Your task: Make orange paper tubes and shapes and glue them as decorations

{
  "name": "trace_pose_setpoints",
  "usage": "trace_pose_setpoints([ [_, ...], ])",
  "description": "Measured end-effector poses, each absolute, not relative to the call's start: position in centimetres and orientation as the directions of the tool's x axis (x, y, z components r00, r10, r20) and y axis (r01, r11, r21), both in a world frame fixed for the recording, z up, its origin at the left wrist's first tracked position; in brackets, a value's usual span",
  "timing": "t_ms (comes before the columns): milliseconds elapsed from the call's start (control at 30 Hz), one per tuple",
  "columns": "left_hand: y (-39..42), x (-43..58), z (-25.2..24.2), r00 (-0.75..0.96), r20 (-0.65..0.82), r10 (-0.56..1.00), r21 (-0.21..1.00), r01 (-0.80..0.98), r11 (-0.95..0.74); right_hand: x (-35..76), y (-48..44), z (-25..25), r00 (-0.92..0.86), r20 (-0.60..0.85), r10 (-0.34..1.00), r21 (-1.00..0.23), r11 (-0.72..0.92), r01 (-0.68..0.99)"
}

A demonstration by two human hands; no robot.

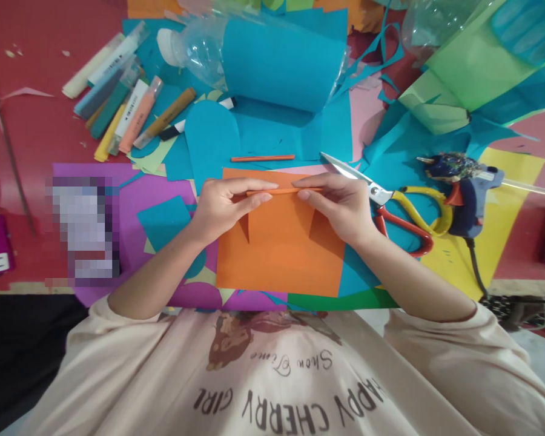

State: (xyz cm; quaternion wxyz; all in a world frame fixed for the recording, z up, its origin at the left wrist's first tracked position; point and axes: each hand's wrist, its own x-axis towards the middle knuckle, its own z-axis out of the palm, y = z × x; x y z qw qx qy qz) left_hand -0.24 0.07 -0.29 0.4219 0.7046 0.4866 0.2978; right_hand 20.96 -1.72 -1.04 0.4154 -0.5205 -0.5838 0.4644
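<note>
An orange paper sheet (279, 254) lies flat before me on the table. Above its far part, both my hands pinch a narrow rolled or folded strip of orange paper (284, 191) between thumbs and fingertips. My left hand (222, 209) grips the strip's left part, and my right hand (340, 203) its right part, with a short gap between the thumbs. Whether the strip is joined to a smaller orange piece below it, I cannot tell. Just beyond lies a thin orange paper roll (262, 158) on blue paper. Scissors (381, 197) with red and yellow handles lie open beside my right hand.
A plastic bottle (191, 51) wrapped in blue paper (284, 60) lies at the back. Several markers (136, 115) are heaped at the back left. A hot glue gun (465, 194) with a cord rests on yellow paper (518, 175) at right. A blurred-out object (86, 230) sits on purple paper.
</note>
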Motion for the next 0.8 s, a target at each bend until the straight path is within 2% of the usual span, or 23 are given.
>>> trace_pose_setpoints([
  [400,0.47,-0.53,-0.18,0.334,0.045,0.941,0.875,0.442,-0.199,21.07,-1.43,-1.17,-0.162,-0.022,0.987,-0.996,-0.008,0.089],
  [600,0.39,-0.42,-0.06,0.348,0.027,0.937,0.900,0.400,-0.174,21.03,-1.67,-1.28,-0.157,-0.036,0.987,-0.987,-0.011,0.160],
  [800,0.28,-0.27,-0.34,0.383,-0.015,0.924,0.901,0.407,-0.153,20.74,-1.75,-1.24,-0.170,-0.026,0.985,-0.989,0.000,0.148],
])
